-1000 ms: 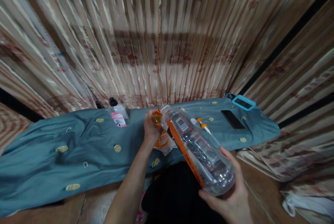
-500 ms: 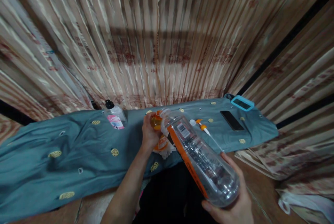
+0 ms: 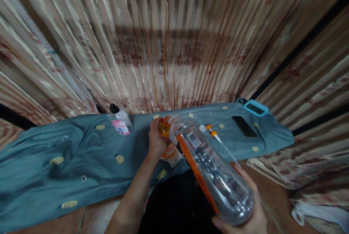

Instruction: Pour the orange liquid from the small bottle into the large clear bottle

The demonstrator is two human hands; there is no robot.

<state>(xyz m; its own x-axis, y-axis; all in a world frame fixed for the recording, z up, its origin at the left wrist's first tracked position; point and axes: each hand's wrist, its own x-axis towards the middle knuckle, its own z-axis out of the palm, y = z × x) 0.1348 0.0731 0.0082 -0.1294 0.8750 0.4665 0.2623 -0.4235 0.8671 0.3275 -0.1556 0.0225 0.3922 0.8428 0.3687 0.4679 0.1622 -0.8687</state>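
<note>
My right hand (image 3: 247,205) is wrapped round the base of a large clear plastic bottle (image 3: 215,168) with an orange label and a barcode. That bottle is tilted, its neck down and to the left, meeting the top of a smaller bottle (image 3: 164,127) with orange-yellow contents. My left hand (image 3: 157,139) grips the smaller bottle; its fingers are partly hidden. Below it shows an orange-and-white wrapper or label (image 3: 170,152), mostly covered. Right of the large bottle's neck lie an orange-headed pump (image 3: 214,134) with a long tube and a round white cap (image 3: 202,128).
On the grey-green cloth (image 3: 89,143) stands a clear bottle (image 3: 120,123) with a black cap and pink label, to the left. A black phone (image 3: 244,126) and a blue-framed device (image 3: 255,108) lie at the right. Patterned curtains (image 3: 169,44) hang behind; a white bag (image 3: 319,214) is on the floor.
The large bottle's base and my right hand have shifted slightly down and to the right. My left hand stays in nearly the same place, still on the smaller bottle.
</note>
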